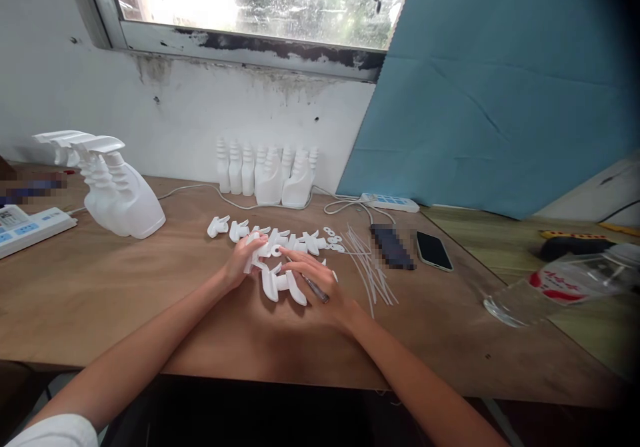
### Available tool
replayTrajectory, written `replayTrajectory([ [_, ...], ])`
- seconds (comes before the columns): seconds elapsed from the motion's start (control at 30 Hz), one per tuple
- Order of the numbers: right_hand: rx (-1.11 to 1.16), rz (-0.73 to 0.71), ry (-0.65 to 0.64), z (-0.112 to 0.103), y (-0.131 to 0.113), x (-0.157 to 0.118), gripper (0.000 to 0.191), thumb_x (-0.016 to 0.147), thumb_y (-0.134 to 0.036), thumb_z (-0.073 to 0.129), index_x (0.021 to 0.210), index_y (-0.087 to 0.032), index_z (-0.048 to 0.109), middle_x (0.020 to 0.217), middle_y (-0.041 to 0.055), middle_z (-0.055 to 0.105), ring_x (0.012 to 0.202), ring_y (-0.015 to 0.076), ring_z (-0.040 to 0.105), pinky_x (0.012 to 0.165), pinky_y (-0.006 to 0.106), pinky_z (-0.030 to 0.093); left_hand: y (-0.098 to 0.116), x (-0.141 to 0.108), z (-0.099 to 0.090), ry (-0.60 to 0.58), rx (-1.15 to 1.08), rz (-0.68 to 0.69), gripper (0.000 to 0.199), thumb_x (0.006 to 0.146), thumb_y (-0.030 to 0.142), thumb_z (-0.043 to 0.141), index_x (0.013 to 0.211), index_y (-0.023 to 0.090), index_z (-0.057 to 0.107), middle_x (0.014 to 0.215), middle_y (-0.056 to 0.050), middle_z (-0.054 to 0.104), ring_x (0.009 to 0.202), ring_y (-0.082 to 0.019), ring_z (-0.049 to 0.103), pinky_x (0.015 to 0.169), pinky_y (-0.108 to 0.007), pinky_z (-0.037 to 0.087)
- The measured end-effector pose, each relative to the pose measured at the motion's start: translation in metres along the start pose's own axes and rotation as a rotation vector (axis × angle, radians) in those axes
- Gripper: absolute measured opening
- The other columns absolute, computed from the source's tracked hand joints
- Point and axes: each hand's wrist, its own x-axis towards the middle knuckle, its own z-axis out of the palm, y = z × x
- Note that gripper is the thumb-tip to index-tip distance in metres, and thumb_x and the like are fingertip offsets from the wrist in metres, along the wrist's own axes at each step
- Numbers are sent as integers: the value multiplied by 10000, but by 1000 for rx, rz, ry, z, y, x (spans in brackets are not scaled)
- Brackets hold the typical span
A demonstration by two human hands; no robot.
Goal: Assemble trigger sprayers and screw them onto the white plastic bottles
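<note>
My left hand (246, 258) grips a white spray trigger head (253, 260) just above the table. My right hand (320, 280) is close beside it, with a slim grey metal tool (315, 290) under its fingers; its exact kind is hard to make out. At the tool's tip, by the trigger head, is a small white ring (276, 250). Two more trigger heads (283, 283) lie just below my hands. A row of white trigger heads (239, 230) runs behind them, partly hidden by my fingers. To the right lie small white rings (332, 239) and thin white tubes (367, 264).
White spray bottles (270, 177) stand against the wall; several with trigger heads (135, 197) stand at left. A power strip (37, 230) lies far left, another (390, 202) at the back with its cable. Two phones (434, 251) and a clear plastic bottle (560, 284) are at right.
</note>
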Motion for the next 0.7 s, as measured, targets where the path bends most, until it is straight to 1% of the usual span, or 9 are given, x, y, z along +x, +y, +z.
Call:
replayTrajectory([
  [0.1,-11,86,145,-7,10,-2,234,973,-180,419,1080,-206,626,1333,126,605,1248,210,568,1051,404,452,10,5,-9,95,97,6,314,755,433,679,813,176,507,582,43,486,419,-73,414,320,-171,251],
  [0.23,-113,239,352,-27,40,-9,223,966,-265,444,1005,-205,656,1290,113,638,1207,221,596,1045,411,447,20,10,-24,303,404,39,358,699,462,733,803,182,535,585,12,555,447,-132,516,364,-208,284],
  [0.3,-137,360,423,-36,60,-16,251,960,-328,453,997,-200,666,1270,111,652,1190,231,607,1031,412,452,21,12,-30,354,585,96,349,677,460,743,764,181,553,614,-25,604,534,-187,586,453,-253,376],
  [0.37,-124,502,430,-44,79,-23,313,946,-403,471,1076,-189,659,1263,120,655,1166,244,621,1004,414,465,18,12,-34,396,782,147,322,684,459,722,761,178,584,704,-71,659,703,-249,640,605,-303,449],
  [0.43,-107,626,424,-52,95,-29,436,930,-485,475,1196,-170,617,1251,141,656,1102,254,652,957,412,486,15,12,-35,404,985,138,287,728,461,661,729,183,589,749,-90,672,807,-275,640,701,-321,446],
  [0.5,-127,710,468,-61,105,-33,555,920,-566,441,1267,-154,572,1228,158,658,987,249,691,889,394,509,12,11,-35,376,1140,78,296,778,459,585,644,196,551,671,-72,634,743,-257,620,674,-310,417],
  [0.57,-199,778,542,-73,107,-37,631,917,-629,373,1293,-156,554,1138,149,688,843,228,709,796,358,520,11,10,-36,349,1239,43,353,811,456,528,564,206,489,585,-51,570,636,-226,574,613,-295,371],
  [0.63,-287,838,575,-84,105,-39,677,917,-661,312,1311,-164,549,926,106,725,694,206,691,691,319,506,11,10,-37,352,1306,36,385,816,456,513,526,209,456,548,-47,529,572,-210,529,580,-292,328],
  [0.7,-353,891,551,-92,102,-41,699,917,-670,283,1273,-153,589,674,56,690,568,197,647,605,294,470,12,10,-39,346,1357,22,395,807,465,520,510,210,461,544,-52,519,548,-205,500,567,-292,297],
])
